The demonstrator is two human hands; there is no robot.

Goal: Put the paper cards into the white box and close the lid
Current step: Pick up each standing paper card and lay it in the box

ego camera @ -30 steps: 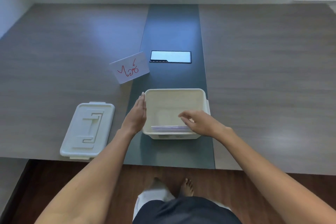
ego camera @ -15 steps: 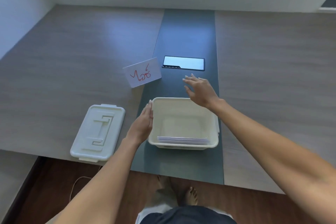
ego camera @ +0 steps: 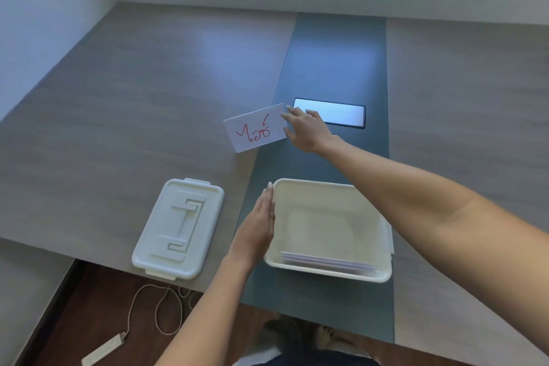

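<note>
The bench (ego camera: pixel 148 98) is surfaced in matt grey wood-grain laminate, with a smooth, dull blue-grey strip (ego camera: pixel 335 68) set down its middle. A glossy, reflective panel (ego camera: pixel 338 114) is let into that strip. The white box (ego camera: pixel 326 272) and its lid (ego camera: pixel 178 229) are seen to be smooth, slightly shiny plastic. The paper card (ego camera: pixel 255 131) is matt white, marked in red ink.

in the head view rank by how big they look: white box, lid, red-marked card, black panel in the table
1. White box
2. Lid, nearly as large
3. Card and black panel: look alike, both farther away, so unranked
</note>
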